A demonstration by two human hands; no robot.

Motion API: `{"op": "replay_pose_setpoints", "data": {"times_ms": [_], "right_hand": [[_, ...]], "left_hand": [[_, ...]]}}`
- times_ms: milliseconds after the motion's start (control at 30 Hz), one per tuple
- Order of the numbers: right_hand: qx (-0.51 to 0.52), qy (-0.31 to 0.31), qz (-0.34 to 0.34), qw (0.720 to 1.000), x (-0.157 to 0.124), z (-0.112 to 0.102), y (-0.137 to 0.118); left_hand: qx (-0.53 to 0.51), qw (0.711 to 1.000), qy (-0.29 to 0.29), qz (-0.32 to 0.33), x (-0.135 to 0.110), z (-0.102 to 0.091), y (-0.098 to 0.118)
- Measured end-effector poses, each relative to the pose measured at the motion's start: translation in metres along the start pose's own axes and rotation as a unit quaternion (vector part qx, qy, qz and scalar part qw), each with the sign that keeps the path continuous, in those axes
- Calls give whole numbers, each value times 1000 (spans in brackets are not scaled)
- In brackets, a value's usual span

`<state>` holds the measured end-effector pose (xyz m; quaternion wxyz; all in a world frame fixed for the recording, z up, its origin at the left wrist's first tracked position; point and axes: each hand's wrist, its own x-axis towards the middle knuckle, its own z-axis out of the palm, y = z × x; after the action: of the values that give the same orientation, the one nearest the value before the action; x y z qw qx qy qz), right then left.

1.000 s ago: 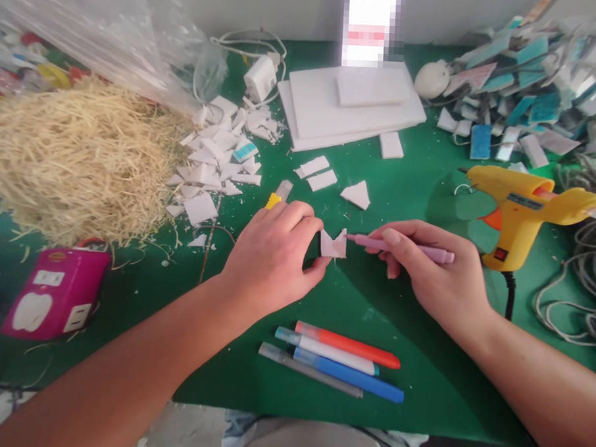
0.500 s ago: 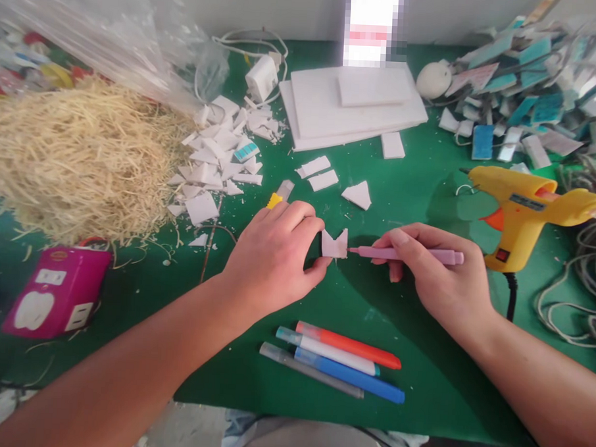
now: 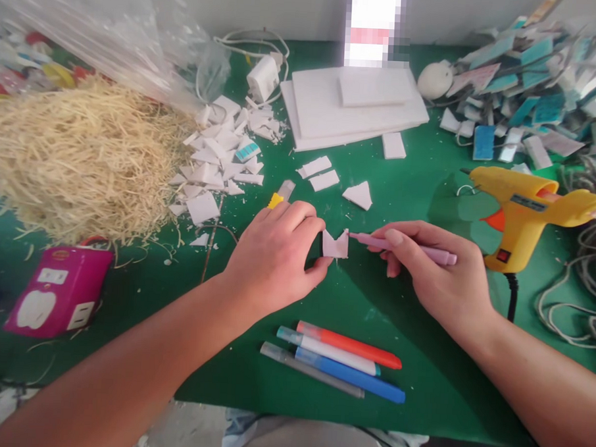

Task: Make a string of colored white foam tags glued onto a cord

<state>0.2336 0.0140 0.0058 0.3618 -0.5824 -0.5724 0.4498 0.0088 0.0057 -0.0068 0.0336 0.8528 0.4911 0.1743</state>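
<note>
Between the thumb and fingers of my left hand is a small white foam board piece with a V-shaped notch in its top edge. My right hand grips a pink marker like a pen. The marker's tip is at the upper right corner of the piece. A utility knife with a yellow part lies just beyond my left hand, partly hidden by it. Several markers, among them a red one and a blue one, lie on the table in front of me.
A yellow hot glue gun rests at the right, beside coiled cords. White foam sheets lie at the back. Foam scraps and a heap of straw-like shavings cover the left, with a magenta power socket nearer me.
My right hand has shifted the marker tip slightly upward along the right edge of the foam piece, and the marker now slants more. My left hand keeps its hold.
</note>
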Motion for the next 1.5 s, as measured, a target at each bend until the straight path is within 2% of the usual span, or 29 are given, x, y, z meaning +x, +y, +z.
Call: {"op": "replay_pose_setpoints", "data": {"times_ms": [400,500,633,867,1100,1300,1500], "right_hand": [[-2,-3,-6,1000,0,-1,0],[-3,-23,-1,1000,0,-2,-1],[14,3,-20,1000,0,-2,0],[43,8,-25,999,0,-2,4],[42,8,-26,999,0,-3,4],[40,7,-23,999,0,-3,2],[45,0,-12,999,0,-1,1]], "left_hand": [[9,1000,8,2,-1,2,-1],[9,1000,9,4,-1,2,-1],[12,1000,7,4,0,1,-1],[26,999,7,24,0,1,-3],[-21,1000,-4,18,-1,1,-3],[-42,998,-38,29,-3,2,0],[-18,1000,-14,21,-3,2,-2]]}}
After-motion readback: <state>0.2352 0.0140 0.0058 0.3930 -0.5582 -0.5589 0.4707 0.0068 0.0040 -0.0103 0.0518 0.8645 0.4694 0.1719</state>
